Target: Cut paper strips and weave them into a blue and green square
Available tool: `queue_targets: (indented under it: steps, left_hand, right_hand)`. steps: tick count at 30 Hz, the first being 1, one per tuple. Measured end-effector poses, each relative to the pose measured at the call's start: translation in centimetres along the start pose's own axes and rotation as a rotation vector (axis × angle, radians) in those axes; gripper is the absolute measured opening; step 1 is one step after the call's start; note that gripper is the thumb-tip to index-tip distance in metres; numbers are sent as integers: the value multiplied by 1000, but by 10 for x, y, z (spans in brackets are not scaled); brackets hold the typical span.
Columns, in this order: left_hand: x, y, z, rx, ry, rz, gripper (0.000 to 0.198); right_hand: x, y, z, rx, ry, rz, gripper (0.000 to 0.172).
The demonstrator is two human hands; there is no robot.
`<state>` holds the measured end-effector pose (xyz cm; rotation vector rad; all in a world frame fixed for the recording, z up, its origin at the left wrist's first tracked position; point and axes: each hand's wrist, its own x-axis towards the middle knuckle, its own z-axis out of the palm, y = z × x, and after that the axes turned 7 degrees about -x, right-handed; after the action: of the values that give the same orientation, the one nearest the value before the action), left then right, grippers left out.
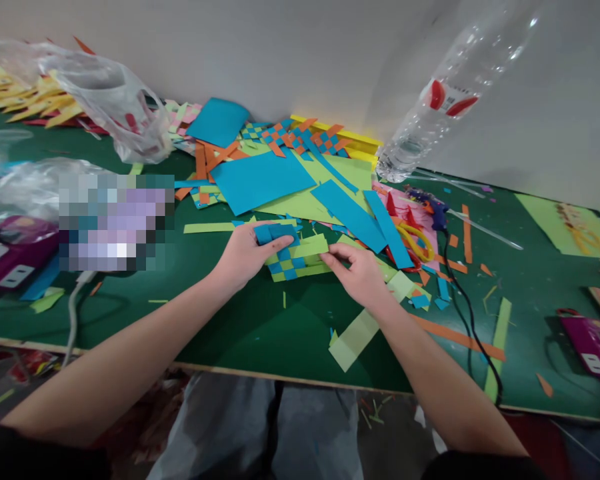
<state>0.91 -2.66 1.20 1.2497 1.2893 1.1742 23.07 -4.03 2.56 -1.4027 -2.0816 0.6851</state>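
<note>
Our left hand [244,257] clasps the blue upper-left end of a small checkered blue-and-light-green woven paper piece [286,268], which sits between our hands at the green tabletop [280,333]. From that weave a flat light-green paper strip [307,247] runs rightward, its long axis roughly hand to hand, and our right hand [354,270], nearer its free end, pinches that tip.

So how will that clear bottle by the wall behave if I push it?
The bottle would probably tip easily, being tall and narrow. It's likely light: no liquid line shows. Once down, it might roll: its body looks round.
</note>
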Motion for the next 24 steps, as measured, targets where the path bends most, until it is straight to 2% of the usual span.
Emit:
queue_targets:
  steps: [5, 12, 18, 24]
  left_hand:
    - [1, -1, 0, -84, 1, -30, 35]
    - [-2, 3, 4, -336, -122, -169, 45]
    - [-2, 4, 2, -168, -257, -172, 47]
    - [0, 1, 1, -91, -274, -100, 51]
  right_hand:
    - [1, 0, -1, 100, 29, 34, 24]
    - [2, 2, -3, 129, 65, 58, 30]
    - [3, 8, -2, 131, 82, 84, 33]
    - [2, 7, -1, 204, 84, 110, 32]
